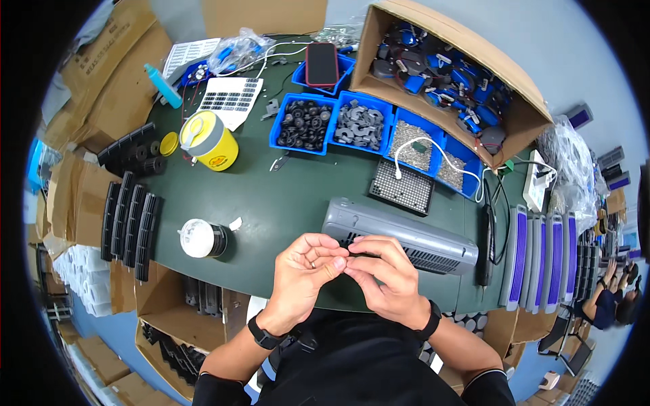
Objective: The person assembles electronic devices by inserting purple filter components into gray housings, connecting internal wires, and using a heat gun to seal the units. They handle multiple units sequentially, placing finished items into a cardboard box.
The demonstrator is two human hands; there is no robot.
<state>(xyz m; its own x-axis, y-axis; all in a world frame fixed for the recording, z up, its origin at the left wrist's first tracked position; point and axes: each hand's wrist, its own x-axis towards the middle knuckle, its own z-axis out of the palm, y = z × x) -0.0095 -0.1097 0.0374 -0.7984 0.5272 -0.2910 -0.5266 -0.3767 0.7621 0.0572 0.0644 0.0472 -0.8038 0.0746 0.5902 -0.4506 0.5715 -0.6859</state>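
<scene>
In the head view, the left hand (302, 271) and the right hand (386, 274) meet just in front of the grey housing (399, 237), which lies flat on the green desk (284, 196). The fingers of both hands are pinched together at one point, and they seem to grip something very small between the fingertips; what it is I cannot tell, it is too small. Behind the grey housing stand the blue bins (365, 125) with black wheels, grey pieces and screws, and a black perforated tray (401, 188). To the right of the housing lie several finished-looking grey and purple units (538, 254) in a row. I judge that this housing is at an early step: the small part is not yet put into it.
</scene>
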